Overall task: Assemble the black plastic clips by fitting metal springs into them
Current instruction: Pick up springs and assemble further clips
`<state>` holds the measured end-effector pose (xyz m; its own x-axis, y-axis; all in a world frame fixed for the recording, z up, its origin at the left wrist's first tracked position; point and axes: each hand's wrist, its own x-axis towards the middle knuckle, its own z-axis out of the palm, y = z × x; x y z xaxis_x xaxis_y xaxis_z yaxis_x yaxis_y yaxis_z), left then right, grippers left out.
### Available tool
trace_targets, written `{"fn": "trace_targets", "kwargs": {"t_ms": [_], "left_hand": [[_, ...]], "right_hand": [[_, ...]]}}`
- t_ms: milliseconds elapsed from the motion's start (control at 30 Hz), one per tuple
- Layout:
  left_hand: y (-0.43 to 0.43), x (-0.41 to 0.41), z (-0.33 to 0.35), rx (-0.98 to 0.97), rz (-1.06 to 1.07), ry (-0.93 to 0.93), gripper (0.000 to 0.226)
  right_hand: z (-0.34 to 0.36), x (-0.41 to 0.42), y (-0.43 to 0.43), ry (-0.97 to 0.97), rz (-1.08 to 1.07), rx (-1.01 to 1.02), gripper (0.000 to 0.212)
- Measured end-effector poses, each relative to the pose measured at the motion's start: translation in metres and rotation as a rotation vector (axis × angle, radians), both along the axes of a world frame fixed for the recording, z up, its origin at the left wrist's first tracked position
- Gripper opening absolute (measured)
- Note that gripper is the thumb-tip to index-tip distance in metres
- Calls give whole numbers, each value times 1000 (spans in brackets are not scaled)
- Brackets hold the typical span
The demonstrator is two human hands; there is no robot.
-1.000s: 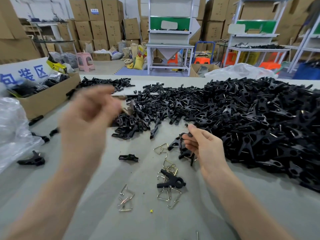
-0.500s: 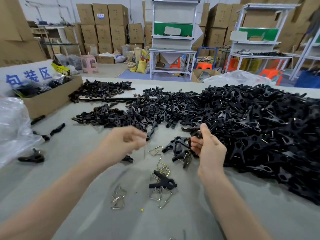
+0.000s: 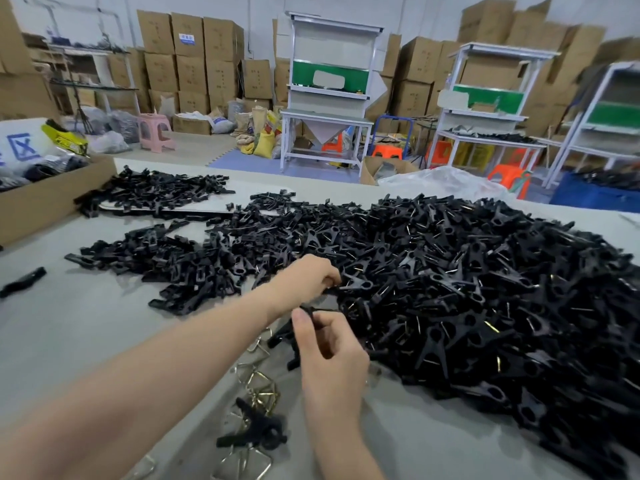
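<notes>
A huge heap of black plastic clips (image 3: 467, 289) covers the right half of the grey table (image 3: 86, 327). My left hand (image 3: 308, 278) reaches across to the heap's near edge, its fingers curled over a black clip piece there. Just below it, my right hand (image 3: 329, 344) pinches a black clip piece (image 3: 310, 311) between thumb and fingers. Loose metal springs (image 3: 258, 382) lie on the table under my arms. A single black clip (image 3: 256, 433) rests on top of more springs near the front.
A smaller pile of black clip parts (image 3: 166, 268) spreads at centre left, another (image 3: 152, 188) on a board behind it. A cardboard box (image 3: 45, 199) stands at the left edge. A stray clip piece (image 3: 24, 280) lies at far left. Shelving and stacked boxes fill the background.
My left hand has swung from raised at the left across to the right, reaching the heap's edge. My right hand has stayed near the heap. The camera has turned and moved closer.
</notes>
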<state>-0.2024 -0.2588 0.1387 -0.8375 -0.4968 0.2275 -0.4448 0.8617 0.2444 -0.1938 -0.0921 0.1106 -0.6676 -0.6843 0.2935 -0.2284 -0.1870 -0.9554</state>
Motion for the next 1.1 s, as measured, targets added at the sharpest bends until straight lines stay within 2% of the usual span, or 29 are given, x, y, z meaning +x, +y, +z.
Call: {"fn": "trace_targets", "kwargs": {"t_ms": [100, 333, 500, 533, 567, 600, 667, 733, 800, 900, 967, 1100], "left_hand": [[-18, -11, 0, -131, -3, -113, 28], [-30, -11, 14, -82, 5, -264, 8], [-24, 5, 19, -172, 57, -427, 14], [-23, 10, 21, -128, 61, -361, 11], [-20, 15, 24, 10, 70, -212, 7], [-15, 21, 26, 227, 98, -7, 9], [-1, 34, 32, 686, 142, 385, 18], [17, 48, 33, 1010, 114, 540, 21], [35, 61, 31, 1119, 73, 527, 21], [52, 72, 29, 1146, 82, 529, 19], [60, 75, 27, 1146, 85, 519, 16], [67, 81, 17, 1203, 71, 412, 10]], "right_hand": [[-3, -2, -3, -19, 40, 13, 38], [-6, -3, -6, 33, 52, 69, 48], [-3, 2, -5, 225, 124, 166, 60], [-2, 3, -3, 273, 141, 187, 65], [0, 3, -1, 308, 151, 192, 67], [2, 3, 0, 315, 151, 183, 64], [6, 0, 0, 195, 98, 133, 49], [7, -4, -2, -1, 21, 65, 35], [8, -9, -3, -146, -23, 31, 22], [9, -11, -2, -285, -15, -13, 10], [11, -12, -1, -298, 10, -32, 6], [12, -14, 2, -280, 52, -52, 11]]}}
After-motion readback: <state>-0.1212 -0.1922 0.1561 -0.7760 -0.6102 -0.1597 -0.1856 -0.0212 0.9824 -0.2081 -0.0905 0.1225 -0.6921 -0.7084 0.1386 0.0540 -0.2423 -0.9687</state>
